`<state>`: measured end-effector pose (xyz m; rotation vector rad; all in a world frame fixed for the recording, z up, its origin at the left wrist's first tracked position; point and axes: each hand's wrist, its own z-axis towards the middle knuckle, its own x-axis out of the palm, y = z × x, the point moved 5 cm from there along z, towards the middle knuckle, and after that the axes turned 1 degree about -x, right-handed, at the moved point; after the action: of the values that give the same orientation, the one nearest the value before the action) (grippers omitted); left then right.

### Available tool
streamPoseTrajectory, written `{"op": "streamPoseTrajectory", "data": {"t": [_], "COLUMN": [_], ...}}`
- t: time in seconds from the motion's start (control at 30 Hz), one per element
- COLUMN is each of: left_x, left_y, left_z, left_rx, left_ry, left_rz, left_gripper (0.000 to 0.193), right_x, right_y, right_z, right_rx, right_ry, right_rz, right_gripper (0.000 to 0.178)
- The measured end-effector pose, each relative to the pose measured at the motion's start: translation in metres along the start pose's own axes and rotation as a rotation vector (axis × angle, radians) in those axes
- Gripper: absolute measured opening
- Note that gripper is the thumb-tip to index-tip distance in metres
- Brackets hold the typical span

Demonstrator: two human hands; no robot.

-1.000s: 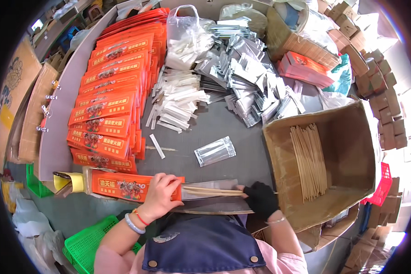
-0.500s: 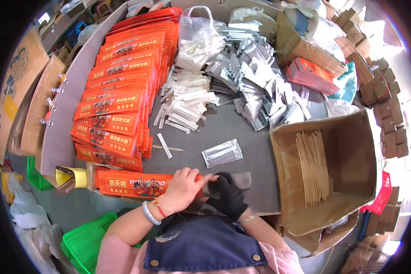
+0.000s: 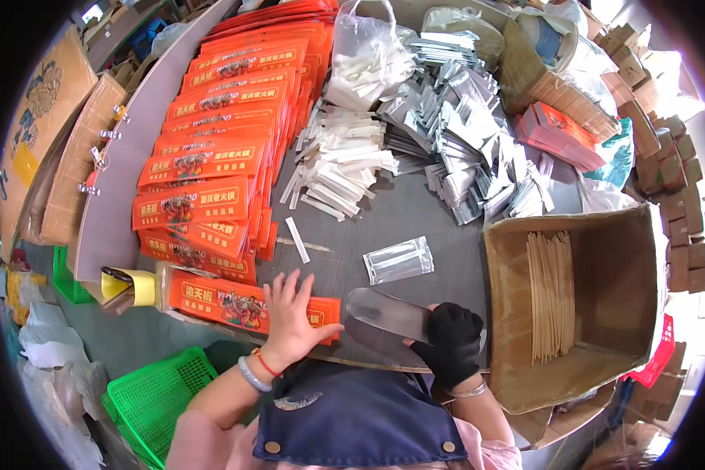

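My left hand (image 3: 291, 319), bare with a bracelet at the wrist, rests with fingers spread on the right part of a red printed paper sleeve (image 3: 211, 301) at the table's front edge. In a black fingerless glove, my right hand (image 3: 452, 341) grips a smooth, greyish, rounded-end flat strip (image 3: 388, 315). The strip's free end points left, short of the red sleeve. Beyond it lies a flat clear and silver packet (image 3: 399, 261). One narrow white paper strip (image 3: 297, 240) sits alone above my left hand.
Overlapping red sleeves (image 3: 204, 160) fill the left side. White paper slips (image 3: 337, 168) and silver packets (image 3: 470, 133) are heaped at the back. A cardboard box (image 3: 611, 290) holding chopsticks (image 3: 552, 298) stands on the right. A green basket (image 3: 160, 399) sits below the table, lower left.
My hands were close together at the red sleeve's right end; now they are apart. My right hand has moved right with the flat strip, while my left fingers have spread. The view has shifted slightly.
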<state>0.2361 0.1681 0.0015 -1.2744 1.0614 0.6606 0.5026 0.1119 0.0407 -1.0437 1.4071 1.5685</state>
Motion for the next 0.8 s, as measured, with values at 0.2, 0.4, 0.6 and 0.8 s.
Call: {"op": "streamPoseTrajectory", "data": {"t": [0.2, 0.4, 0.6, 0.8], "left_x": [0.011, 0.006, -0.023, -0.003], "left_y": [0.014, 0.007, 0.025, 0.051], "left_z": [0.006, 0.008, 0.068, 0.111], "left_rx": [-0.022, -0.012, 0.344, 0.375], "left_ry": [0.012, 0.104, -0.069, 0.009], "left_rz": [-0.184, -0.181, -0.128, -0.002], "left_gripper": [0.093, 0.086, 0.039, 0.018], "right_x": [-0.001, 0.055, 0.012, -0.027], "right_y": [0.005, 0.051, -0.063, -0.223], "right_z": [0.003, 0.024, 0.006, -0.107], "right_rx": [-0.073, -0.176, 0.177, 0.883], "right_ry": [0.202, 0.205, -0.222, -0.335], "right_rz": [-0.066, 0.122, 0.191, -0.441], "right_gripper": [0.065, 0.069, 0.066, 0.047]}}
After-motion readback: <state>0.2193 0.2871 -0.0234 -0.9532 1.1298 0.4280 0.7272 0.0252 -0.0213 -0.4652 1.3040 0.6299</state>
